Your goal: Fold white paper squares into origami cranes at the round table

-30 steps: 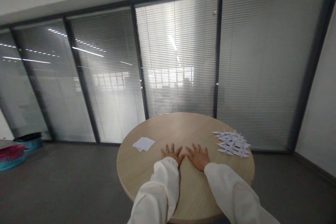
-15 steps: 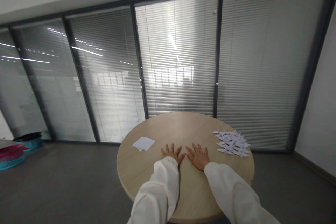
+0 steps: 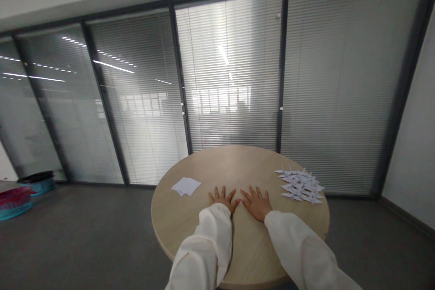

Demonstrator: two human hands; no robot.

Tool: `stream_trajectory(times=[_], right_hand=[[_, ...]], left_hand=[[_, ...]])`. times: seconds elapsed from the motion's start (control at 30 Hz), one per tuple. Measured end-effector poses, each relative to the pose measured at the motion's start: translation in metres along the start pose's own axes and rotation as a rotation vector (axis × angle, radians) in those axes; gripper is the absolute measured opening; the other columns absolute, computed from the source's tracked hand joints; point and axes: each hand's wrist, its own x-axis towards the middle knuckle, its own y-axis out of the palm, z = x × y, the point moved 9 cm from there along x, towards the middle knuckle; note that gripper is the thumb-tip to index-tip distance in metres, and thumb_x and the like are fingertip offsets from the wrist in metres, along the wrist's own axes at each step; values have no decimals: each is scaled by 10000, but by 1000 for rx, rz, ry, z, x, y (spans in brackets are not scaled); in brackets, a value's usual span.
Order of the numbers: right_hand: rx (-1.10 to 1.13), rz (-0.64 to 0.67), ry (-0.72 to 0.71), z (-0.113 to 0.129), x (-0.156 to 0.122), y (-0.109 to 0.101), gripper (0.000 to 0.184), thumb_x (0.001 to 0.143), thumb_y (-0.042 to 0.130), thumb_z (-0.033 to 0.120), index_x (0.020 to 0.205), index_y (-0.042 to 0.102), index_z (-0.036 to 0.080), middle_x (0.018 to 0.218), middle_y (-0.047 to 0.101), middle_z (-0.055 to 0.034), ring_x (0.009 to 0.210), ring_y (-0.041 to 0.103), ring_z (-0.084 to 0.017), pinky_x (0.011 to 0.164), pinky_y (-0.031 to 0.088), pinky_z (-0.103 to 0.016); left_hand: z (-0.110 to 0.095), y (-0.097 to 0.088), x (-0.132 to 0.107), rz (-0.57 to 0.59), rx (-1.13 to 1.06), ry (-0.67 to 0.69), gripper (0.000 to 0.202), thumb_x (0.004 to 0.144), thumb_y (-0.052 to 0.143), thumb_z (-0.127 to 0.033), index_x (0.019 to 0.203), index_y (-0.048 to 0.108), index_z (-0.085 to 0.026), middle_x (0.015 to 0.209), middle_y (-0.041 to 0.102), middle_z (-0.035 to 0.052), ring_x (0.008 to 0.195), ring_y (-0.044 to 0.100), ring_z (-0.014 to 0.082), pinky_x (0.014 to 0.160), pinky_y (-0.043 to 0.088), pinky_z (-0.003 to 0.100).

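My left hand (image 3: 223, 198) lies flat on the round wooden table (image 3: 234, 163), fingers spread, holding nothing. Beside it, my right hand (image 3: 257, 204) also rests palm down with its fingers apart and nothing in it. The two thumbs nearly meet. To the left of my left hand is a small stack of white paper sheets (image 3: 186, 186), slightly fanned. Several folded white paper cranes (image 3: 302, 185) stand close together in rows near the table's right edge, to the right of my right hand.
Glass partitions with blinds (image 3: 231, 72) run behind the table. On the grey floor at far left stand a bin with a red and blue liner (image 3: 15, 203) and one with a black and blue liner (image 3: 37, 182). A white wall (image 3: 413, 154) is at right.
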Motion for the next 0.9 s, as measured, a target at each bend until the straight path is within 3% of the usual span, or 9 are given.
stream_trajectory(times=[0.33, 0.47, 0.53, 0.63, 0.73, 0.8, 0.9], right_hand=[[-26, -35, 13, 2, -3, -7, 492, 848, 166, 531, 1314, 115, 385, 1407, 126, -9, 1261, 104, -294, 946, 45, -560], [-51, -233, -8, 9, -17, -36, 497, 866, 229, 441, 1333, 134, 301, 1358, 258, -76, 1227, 207, -291, 958, 101, -525], [-31, -396, -73, 16, -29, -58, 453, 881, 205, 373, 1315, 211, 246, 1271, 375, -98, 1179, 300, -263, 973, 147, -467], [42, -521, -203, 26, -43, -76, 337, 866, 245, 297, 1115, 432, 169, 1056, 502, -116, 1013, 454, -239, 905, 309, -372], [111, -553, -328, 33, -52, -78, 260, 853, 236, 250, 905, 482, 186, 898, 521, -99, 881, 506, -226, 803, 383, -354], [157, -539, -386, 37, -56, -74, 263, 855, 226, 263, 853, 482, 204, 849, 520, -99, 833, 515, -225, 771, 392, -355], [230, -537, -509, 45, -64, -65, 272, 846, 249, 339, 883, 493, 225, 866, 536, -106, 834, 518, -238, 751, 398, -376]], left_hand=[[-1, -1, -1, -1, -29, 8, 664, 678, 136, -719, 1275, 205, -437, 1421, 103, -12, 1265, -39, 362, 919, -69, 614], [-9, -30, -12, -141, -72, 28, 593, 746, 253, -628, 1285, 246, -383, 1394, 212, 25, 1270, 62, 337, 963, 22, 575], [-11, -51, -23, -269, -95, 22, 551, 758, 383, -539, 1252, 342, -297, 1306, 348, 69, 1223, 223, 303, 989, 135, 487], [-9, -73, -43, -414, -159, 26, 276, 770, 480, -260, 1030, 513, -174, 1047, 500, 98, 1001, 453, 206, 851, 353, 289], [2, -83, -68, -538, -198, -17, 245, 786, 335, -86, 882, 546, -166, 903, 538, 87, 822, 519, 164, 651, 389, 241], [5, -76, -78, -472, -241, 14, 216, 740, 379, -82, 810, 564, -168, 829, 563, 74, 730, 536, 158, 571, 370, 238], [11, -63, -96, -406, -377, 28, 190, 660, 430, -67, 735, 574, -166, 752, 590, 56, 725, 548, 164, 575, 365, 238]])
